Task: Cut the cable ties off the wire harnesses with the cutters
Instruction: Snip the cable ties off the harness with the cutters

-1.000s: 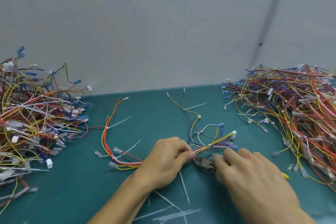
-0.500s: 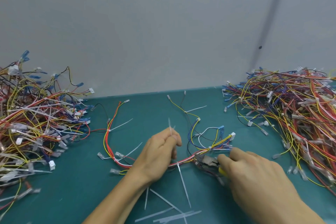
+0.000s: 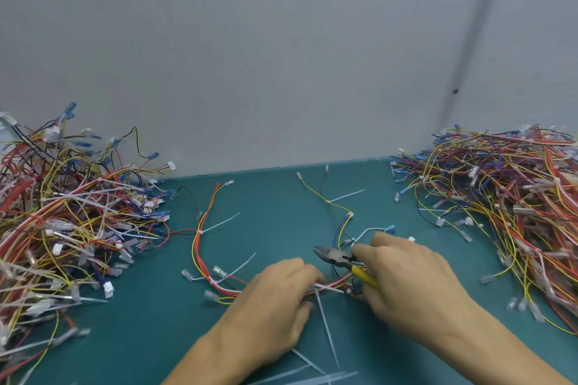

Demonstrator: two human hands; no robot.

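Observation:
A wire harness (image 3: 200, 247) of red, yellow and white wires lies across the middle of the teal table, with white cable ties (image 3: 220, 223) sticking out of it. My left hand (image 3: 275, 306) grips the harness near its middle, fingers curled round the bundle. My right hand (image 3: 406, 284) holds the yellow-handled cutters (image 3: 337, 256). Their dark jaws point left, just above the harness and close to my left fingertips. A long white tie tail (image 3: 325, 328) hangs from the bundle between my hands.
A big heap of harnesses (image 3: 62, 228) fills the left side, another heap (image 3: 506, 203) the right. Cut tie pieces (image 3: 306, 375) litter the near table edge. A grey wall (image 3: 281, 56) closes the back.
My left hand let go of the cut tie it had lifted and came down onto the harness. My right hand raised the cutters, jaws now above the bundle.

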